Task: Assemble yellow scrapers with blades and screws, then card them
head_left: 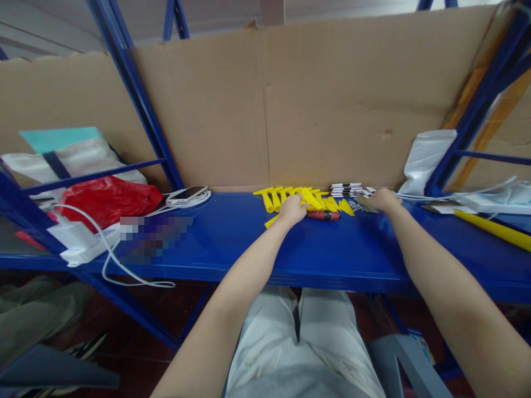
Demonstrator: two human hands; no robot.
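The single view comes from my own head, facing forward and down over the blue shelf [232, 243]. My lap [302, 331] fills the bottom middle, close below the lens, and my forearms [238, 293] stretch away from it, so my left hand [293, 209] and right hand [385, 199] look small, farther off. The cardboard [332, 99] stands ahead, beyond the shelf; the wide picture takes in slanting posts [135, 94] on both sides.

Over on the left, a crumpled red bag [110, 199] slumps in front of a white bag [85, 157], a teal sheet [62, 139] showing above it! A phone [191, 192] lies by coiled white cable [199, 200]; far right, a white pouch [427, 160] stands near a blue post [467, 113].
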